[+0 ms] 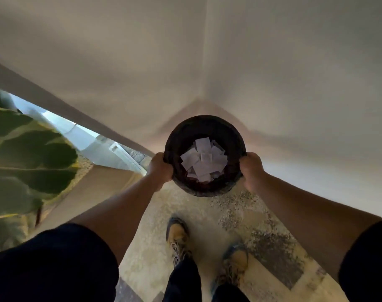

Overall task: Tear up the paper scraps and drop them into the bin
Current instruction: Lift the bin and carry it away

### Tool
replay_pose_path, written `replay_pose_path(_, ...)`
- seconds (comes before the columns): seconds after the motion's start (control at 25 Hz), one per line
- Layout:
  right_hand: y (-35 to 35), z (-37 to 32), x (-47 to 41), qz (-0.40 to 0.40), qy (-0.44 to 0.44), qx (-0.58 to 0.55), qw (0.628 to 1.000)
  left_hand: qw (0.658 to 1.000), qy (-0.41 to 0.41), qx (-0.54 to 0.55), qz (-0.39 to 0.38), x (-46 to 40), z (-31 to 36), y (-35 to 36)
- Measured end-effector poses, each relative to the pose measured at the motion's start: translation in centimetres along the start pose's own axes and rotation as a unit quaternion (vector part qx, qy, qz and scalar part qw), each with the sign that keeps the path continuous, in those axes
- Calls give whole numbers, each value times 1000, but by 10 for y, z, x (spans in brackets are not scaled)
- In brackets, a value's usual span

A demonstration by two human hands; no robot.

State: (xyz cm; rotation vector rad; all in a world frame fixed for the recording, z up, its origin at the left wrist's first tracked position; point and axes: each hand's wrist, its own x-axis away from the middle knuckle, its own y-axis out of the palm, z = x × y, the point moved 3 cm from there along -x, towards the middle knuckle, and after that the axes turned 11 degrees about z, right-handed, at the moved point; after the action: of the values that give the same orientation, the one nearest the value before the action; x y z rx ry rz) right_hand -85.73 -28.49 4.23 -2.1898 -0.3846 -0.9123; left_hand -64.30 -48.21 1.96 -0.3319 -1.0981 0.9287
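A round dark bin (185, 131) is held out in front of me near a corner of the room. Several white torn paper scraps (204, 161) lie in a heap at its bottom. My left hand (160, 168) grips the bin's rim on the left side. My right hand (252, 171) grips the rim on the right side. Both arms are stretched forward. The picture is blurred by motion.
Two pale walls meet in a corner (204, 90) just behind the bin. A large green leafy plant (26, 162) fills the left edge. My feet in tan boots (178, 236) stand on a patterned rug (262, 225).
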Motion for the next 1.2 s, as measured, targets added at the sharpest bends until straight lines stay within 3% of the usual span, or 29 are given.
replay_pose_path(0.52,34,0,-68,30,-97,72,992,998,30,62,8,-62,10,35)
replay_pose_path(0.72,36,-5,-73,18,-116,92,989,996,57,5,62,-59,15,36)
replay_pose_path(1.2,41,-12,-61,-26,-137,104,985,991,99,-36,86,-52,28,23)
